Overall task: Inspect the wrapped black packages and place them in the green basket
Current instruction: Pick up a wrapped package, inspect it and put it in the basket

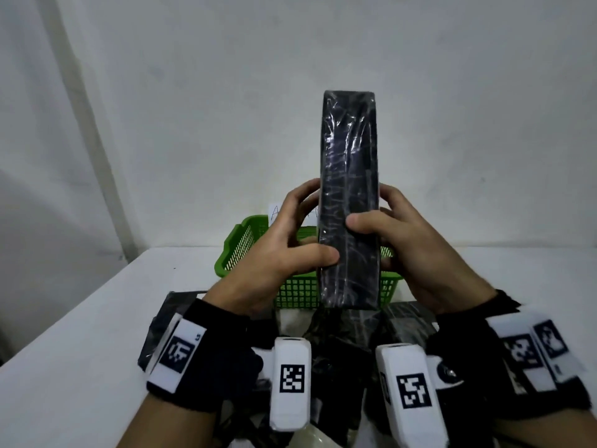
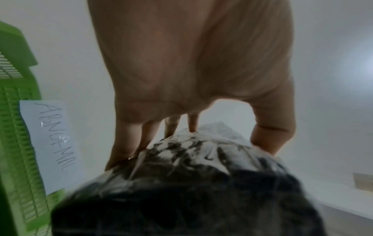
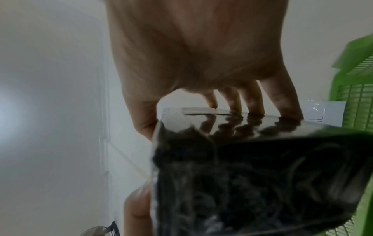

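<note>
Nearest, more wrapped black packages (image 1: 181, 318) lie in a loose heap on the white tabletop (image 1: 80, 334), partly hidden under the wrists. Above them the left hand (image 1: 274, 253) and right hand (image 1: 400, 250) grip one package (image 1: 350, 195) from opposite sides, thumbs on the near face and fingers curled round the back, holding it upright on end in the air in front of the basket (image 1: 237, 250). The wrist views show fingertips pressing on glossy, wrinkled film. Behind the package stands the green basket, and a paper label (image 2: 50, 140) reading "ABNORMAL" is propped at its far side against the wall. This looks like the inspection step, with placing yet to come. The film looks slick, so the tall package could slide through the hands or tip as it turns; lowered on end, it may catch the basket's rim or topple out.
</note>
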The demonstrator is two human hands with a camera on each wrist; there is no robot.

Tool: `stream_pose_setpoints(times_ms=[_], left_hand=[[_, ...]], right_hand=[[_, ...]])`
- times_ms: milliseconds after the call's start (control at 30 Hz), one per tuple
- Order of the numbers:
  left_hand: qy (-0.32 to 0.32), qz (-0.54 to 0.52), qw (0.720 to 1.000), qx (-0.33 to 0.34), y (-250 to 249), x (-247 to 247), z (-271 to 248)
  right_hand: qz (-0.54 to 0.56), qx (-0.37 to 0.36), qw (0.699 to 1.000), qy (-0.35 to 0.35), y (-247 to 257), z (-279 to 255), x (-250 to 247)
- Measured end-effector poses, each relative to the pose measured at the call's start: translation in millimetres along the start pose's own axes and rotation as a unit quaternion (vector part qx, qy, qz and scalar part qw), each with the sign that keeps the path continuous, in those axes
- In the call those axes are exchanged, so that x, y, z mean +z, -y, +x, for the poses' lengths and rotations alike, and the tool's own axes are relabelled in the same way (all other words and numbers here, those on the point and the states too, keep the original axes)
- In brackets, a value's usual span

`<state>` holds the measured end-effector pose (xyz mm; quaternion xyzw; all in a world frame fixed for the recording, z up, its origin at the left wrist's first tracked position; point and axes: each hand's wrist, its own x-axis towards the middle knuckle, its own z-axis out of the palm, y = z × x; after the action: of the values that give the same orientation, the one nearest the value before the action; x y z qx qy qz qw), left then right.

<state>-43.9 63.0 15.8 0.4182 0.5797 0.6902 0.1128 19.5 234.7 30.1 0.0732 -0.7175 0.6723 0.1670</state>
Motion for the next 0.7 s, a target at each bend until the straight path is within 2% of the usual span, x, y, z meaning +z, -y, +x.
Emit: stream_pose_setpoints(times_ms=[67,133,233,333,400,500,600,700], left_hand=[[-0.009,-0.021,1.0,-0.006,3,1,0],[-0.049,-0.046,0.998,-0.016,-2,-2,0],[-0.094,-0.042,0.995,-0.006,-15,-7,-2],[-0.095,-0.059,0.993,0.022,-28,-8,-8],[-0.079,-0.072,0.993,0.04,-36,-7,-10],[-0.051,-0.066,0.996,0.044,-38,-7,-8],[-0.064,-0.031,0.997,0.035,-35,-3,-4],[-0.051,-0.008,0.998,0.02,-34,-1,-4]], right_hand=[[-0.006,-0.031,0.999,-0.044,-5,2,0],[-0.046,-0.067,0.995,-0.058,-8,0,-2],[-0.125,-0.109,0.986,-0.008,-7,-3,-13],[-0.179,-0.144,0.971,0.061,-6,-6,-22],[-0.187,-0.159,0.966,0.08,-9,-5,-26],[-0.216,-0.178,0.956,0.084,-12,0,-29],[-0.259,-0.18,0.946,0.079,-14,3,-28],[-0.3,-0.203,0.929,0.075,-18,7,-24]])
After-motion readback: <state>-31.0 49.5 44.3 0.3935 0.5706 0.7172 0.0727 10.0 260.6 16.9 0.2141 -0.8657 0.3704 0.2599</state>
